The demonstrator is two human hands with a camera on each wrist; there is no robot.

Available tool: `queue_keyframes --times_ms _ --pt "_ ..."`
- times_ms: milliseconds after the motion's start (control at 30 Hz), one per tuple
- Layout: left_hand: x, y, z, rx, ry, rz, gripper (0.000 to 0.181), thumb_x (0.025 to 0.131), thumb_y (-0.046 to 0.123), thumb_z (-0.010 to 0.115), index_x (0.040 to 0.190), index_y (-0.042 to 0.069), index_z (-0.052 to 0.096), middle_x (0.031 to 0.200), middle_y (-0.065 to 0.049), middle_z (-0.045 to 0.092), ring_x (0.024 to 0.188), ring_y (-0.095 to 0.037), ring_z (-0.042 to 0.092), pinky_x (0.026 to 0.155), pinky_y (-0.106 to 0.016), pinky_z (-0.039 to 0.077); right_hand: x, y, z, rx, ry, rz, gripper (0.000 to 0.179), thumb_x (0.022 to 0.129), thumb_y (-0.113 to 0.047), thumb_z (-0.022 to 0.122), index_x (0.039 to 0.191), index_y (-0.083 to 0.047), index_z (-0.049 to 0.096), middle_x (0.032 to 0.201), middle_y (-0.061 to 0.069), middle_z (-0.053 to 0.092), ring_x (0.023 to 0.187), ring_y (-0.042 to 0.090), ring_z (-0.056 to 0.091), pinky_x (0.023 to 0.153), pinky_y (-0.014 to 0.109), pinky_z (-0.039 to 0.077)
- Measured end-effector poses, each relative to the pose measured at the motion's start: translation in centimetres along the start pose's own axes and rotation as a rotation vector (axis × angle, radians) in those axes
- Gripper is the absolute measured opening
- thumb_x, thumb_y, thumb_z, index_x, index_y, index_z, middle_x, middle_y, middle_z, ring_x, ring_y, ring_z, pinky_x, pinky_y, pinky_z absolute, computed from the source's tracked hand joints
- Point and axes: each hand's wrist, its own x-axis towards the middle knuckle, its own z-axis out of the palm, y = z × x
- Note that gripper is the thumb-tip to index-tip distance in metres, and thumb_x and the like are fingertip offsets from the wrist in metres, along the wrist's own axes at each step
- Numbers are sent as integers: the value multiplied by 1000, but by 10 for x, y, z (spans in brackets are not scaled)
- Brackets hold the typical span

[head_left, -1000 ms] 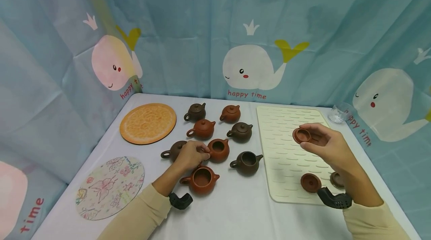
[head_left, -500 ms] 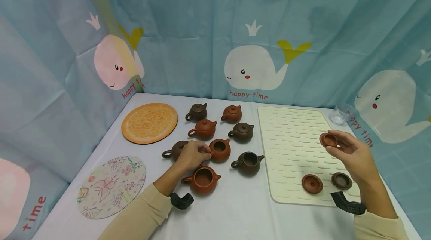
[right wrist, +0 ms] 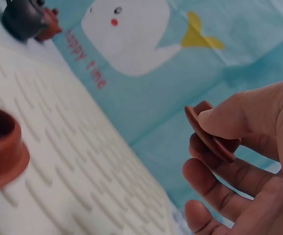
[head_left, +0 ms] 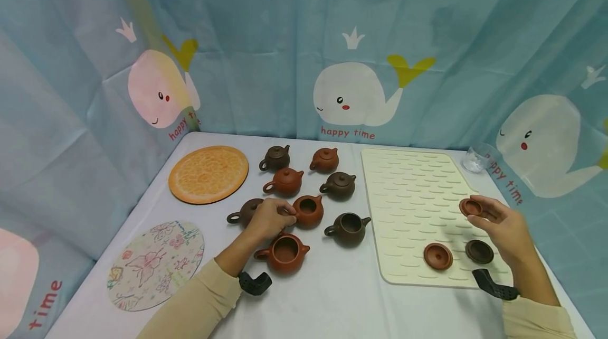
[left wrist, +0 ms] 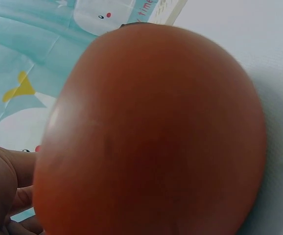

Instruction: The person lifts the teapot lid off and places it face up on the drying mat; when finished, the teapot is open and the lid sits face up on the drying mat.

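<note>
Where whale curtain backs white table, R fingers pinch lid; L fingers grip teapot.

A small reddish-brown clay lid, tilted, is pinched above the cream mat.

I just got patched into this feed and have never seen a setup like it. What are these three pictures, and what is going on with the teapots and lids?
There is no machine here: a person works with two bare hands, wearing a camera on the head and one on each wrist.

The wide picture is the head camera, looking down at a white table. On it stand small clay teapots, some lidded, some open, two round mats and a cream ribbed mat.

The left hand rests on a brown teapot. Its wrist camera is nearly filled by the reddish open teapot beside it.

The right hand pinches a reddish lid above the ribbed mat; the right wrist camera shows that pinch close up. Two more lids lie on the mat.
</note>
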Motion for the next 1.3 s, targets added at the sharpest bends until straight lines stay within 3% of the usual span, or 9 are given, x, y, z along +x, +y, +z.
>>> queue_keyframes --times_ms 267,467,800,1033,1167,1300 --pt "-1 0 0 3 0 2 6 85 6 73 87 12 71 74 -2 64 61 -16 57 56 -30 46 -3 20 -9 -55 16 63 43 86 9 66 122 -14 63 106 -12 64 92 0 61 71 13 47" --pt "-1 -1 0 1 -2 1 6 85 6 74 87 11 71 73 -3 64 61 -16 57 55 -30 46 -5 30 -12 -168 38 118 43 88 3 68 129 3 56 106 -17 62 93 -4 59 70 13 47" --pt "-1 -1 1 3 11 10 7 84 6 74 86 12 71 72 -2 64 60 -16 57 54 -30 46 -8 41 -18 -278 2 177 42 89 -5 70 129 -3 56 104 -24 57 92 -7 56 72 12 46" --pt "-1 -1 1 0 11 7 6 85 6 74 86 11 71 71 -2 63 59 -16 57 53 -30 45 -7 44 -19 -424 3 232 54 89 -15 71 133 8 49 102 -26 52 88 -7 52 70 12 43" --pt "-1 -1 0 -7 8 11 6 85 5 74 86 11 71 71 -2 64 59 -16 56 54 -30 45 -7 44 -18 -502 -3 240 56 88 -16 73 132 9 49 102 -19 55 85 -7 50 68 13 43" --pt "-2 0 0 -6 9 15 6 84 5 73 86 10 71 71 -2 64 59 -16 56 54 -30 45 -7 46 -18 -558 -16 240 56 86 -14 74 130 11 50 105 2 61 81 -4 51 65 16 44"
